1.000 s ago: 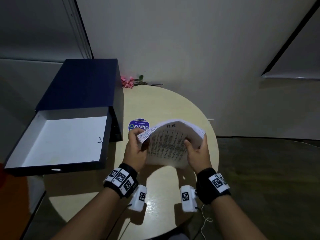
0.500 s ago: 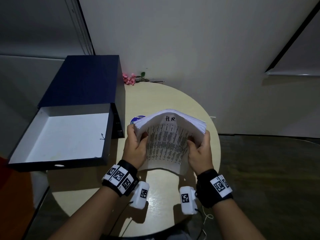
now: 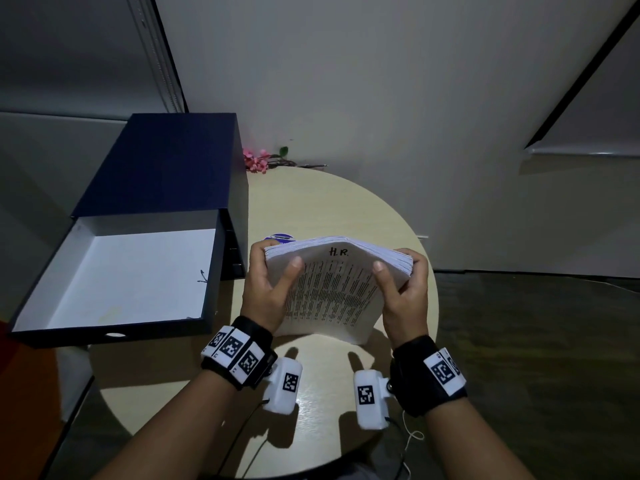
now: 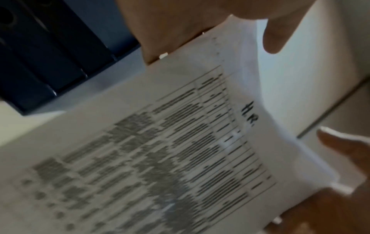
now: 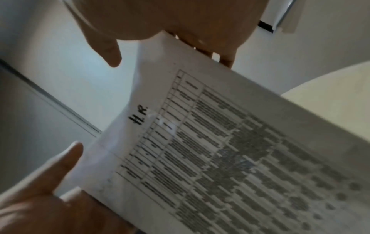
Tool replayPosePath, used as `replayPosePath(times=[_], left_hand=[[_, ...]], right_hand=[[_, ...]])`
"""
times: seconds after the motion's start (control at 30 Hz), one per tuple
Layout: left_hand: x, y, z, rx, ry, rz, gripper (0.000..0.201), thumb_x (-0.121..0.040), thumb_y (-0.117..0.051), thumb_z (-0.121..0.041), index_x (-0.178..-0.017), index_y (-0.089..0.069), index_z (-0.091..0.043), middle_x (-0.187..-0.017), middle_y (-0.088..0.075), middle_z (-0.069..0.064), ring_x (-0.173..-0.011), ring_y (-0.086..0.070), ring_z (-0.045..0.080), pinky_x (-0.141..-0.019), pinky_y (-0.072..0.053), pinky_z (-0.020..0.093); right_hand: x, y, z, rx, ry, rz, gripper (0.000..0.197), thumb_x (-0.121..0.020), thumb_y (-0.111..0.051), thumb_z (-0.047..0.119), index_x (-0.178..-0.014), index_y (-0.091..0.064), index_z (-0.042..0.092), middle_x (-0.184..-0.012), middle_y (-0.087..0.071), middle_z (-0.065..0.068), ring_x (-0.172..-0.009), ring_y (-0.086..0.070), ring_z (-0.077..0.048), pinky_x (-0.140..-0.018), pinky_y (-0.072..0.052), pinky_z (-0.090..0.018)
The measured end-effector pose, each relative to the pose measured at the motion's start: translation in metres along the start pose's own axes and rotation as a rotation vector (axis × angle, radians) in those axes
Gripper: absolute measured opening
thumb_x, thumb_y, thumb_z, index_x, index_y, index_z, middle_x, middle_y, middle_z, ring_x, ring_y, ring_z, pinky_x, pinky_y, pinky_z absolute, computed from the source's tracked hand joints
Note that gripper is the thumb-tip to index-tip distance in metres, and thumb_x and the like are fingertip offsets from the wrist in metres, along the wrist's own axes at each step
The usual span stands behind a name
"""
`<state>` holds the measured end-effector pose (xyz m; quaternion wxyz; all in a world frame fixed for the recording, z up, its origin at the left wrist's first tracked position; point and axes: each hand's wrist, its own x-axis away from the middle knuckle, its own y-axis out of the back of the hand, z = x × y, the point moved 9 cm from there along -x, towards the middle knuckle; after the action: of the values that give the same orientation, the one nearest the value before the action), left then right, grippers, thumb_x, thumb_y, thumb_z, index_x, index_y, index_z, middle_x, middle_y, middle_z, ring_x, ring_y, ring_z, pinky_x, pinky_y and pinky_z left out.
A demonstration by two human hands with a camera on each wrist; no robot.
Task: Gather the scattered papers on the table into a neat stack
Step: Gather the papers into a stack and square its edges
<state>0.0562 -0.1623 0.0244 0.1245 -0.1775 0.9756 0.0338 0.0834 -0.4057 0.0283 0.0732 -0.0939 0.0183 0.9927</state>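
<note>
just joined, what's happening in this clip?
A person holds a stack of papers on edge over the round table, left hand and right hand gripping its two sides, thumbs on the printed front sheet marked "H.R." The bottom edge is at or near the tabletop, apparently for squaring up. An open dark blue box sits to the left, holding no papers.

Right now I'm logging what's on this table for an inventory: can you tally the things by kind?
Paper stack: 1, held in both hands
Blue box, open: 1
Pink flower sprig: 1
Round blue sticker, mostly hidden: 1
Total: 4
</note>
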Motion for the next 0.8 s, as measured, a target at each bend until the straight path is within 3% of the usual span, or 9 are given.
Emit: replayPosePath(times=[0.1, 0.2, 0.3, 0.43, 0.57, 0.63, 0.7, 0.8], left_hand=[[-0.008, 0.003, -0.006, 0.045, 0.025, -0.125, 0.025, -0.088, -0.052, -0.045, -0.096, -0.052, -0.021, -0.096, -0.057, -0.005, -0.091, -0.055, 0.012, -0.081, -0.042, 0.028], [-0.014, 0.004, -0.005, 0.095, 0.071, -0.194, 0.011, -0.091, -0.05, -0.03, -0.086, -0.054, -0.02, -0.087, -0.057, -0.011, -0.085, -0.053, 0.008, -0.08, -0.04, 0.028], [-0.017, 0.006, -0.001, 0.119, 0.098, -0.196, 0.011, -0.088, -0.049, -0.027, -0.081, -0.054, -0.02, -0.081, -0.059, -0.013, -0.082, -0.053, 0.01, -0.076, -0.04, 0.029], [-0.02, 0.005, -0.004, 0.129, 0.084, -0.182, 0.014, -0.088, -0.049, -0.03, -0.081, -0.054, -0.019, -0.08, -0.059, -0.017, -0.082, -0.054, 0.009, -0.076, -0.04, 0.029], [-0.016, -0.001, 0.002, 0.152, 0.034, -0.024, 0.024, -0.084, -0.059, -0.042, -0.1, -0.053, -0.026, -0.105, -0.057, 0.005, -0.097, -0.057, 0.027, -0.084, -0.047, 0.044], [-0.011, -0.002, 0.008, 0.108, 0.041, 0.044, 0.033, -0.079, -0.064, -0.037, -0.108, -0.051, -0.029, -0.112, -0.057, 0.002, -0.101, -0.059, 0.022, -0.086, -0.05, 0.041], [-0.01, 0.003, 0.013, -0.022, 0.044, 0.04, 0.03, -0.079, -0.062, -0.037, -0.107, -0.053, -0.03, -0.111, -0.061, -0.005, -0.103, -0.06, 0.015, -0.09, -0.05, 0.036], [-0.012, 0.003, 0.016, -0.119, 0.046, 0.044, 0.019, -0.085, -0.062, -0.027, -0.103, -0.059, -0.021, -0.1, -0.066, -0.007, -0.095, -0.062, 0.003, -0.087, -0.049, 0.03]], right_hand=[[-0.007, 0.0, 0.003, 0.02, -0.065, -0.11, 0.032, -0.086, -0.059, 0.052, -0.102, -0.055, 0.024, -0.091, -0.062, 0.008, -0.077, -0.061, -0.001, -0.068, -0.05, -0.029], [-0.013, 0.0, -0.004, 0.047, -0.138, -0.171, 0.021, -0.093, -0.053, 0.049, -0.088, -0.055, 0.028, -0.079, -0.061, 0.004, -0.073, -0.059, -0.013, -0.067, -0.048, -0.036], [-0.018, 0.003, -0.007, 0.058, -0.153, -0.2, 0.022, -0.087, -0.052, 0.051, -0.079, -0.055, 0.031, -0.077, -0.061, 0.002, -0.075, -0.058, -0.018, -0.068, -0.048, -0.037], [-0.022, 0.004, -0.008, 0.044, -0.144, -0.197, 0.019, -0.084, -0.051, 0.043, -0.083, -0.058, 0.025, -0.08, -0.06, 0.007, -0.076, -0.056, -0.015, -0.071, -0.044, -0.032], [-0.022, 0.003, -0.012, 0.014, -0.154, -0.17, 0.025, -0.082, -0.054, 0.053, -0.086, -0.058, 0.029, -0.086, -0.061, 0.006, -0.082, -0.058, -0.017, -0.072, -0.046, -0.037], [-0.02, 0.003, -0.013, 0.015, -0.173, -0.143, 0.03, -0.08, -0.053, 0.059, -0.089, -0.057, 0.031, -0.09, -0.061, 0.005, -0.084, -0.058, -0.018, -0.072, -0.047, -0.038], [-0.019, 0.004, -0.011, 0.016, -0.169, -0.124, 0.033, -0.08, -0.052, 0.06, -0.095, -0.055, 0.03, -0.096, -0.061, 0.002, -0.088, -0.058, -0.02, -0.074, -0.049, -0.041], [-0.015, 0.009, 0.028, 0.215, 0.062, -0.182, 0.031, -0.088, -0.049, 0.048, -0.111, -0.049, 0.026, -0.113, -0.057, 0.001, -0.107, -0.057, -0.021, -0.092, -0.051, -0.05]])
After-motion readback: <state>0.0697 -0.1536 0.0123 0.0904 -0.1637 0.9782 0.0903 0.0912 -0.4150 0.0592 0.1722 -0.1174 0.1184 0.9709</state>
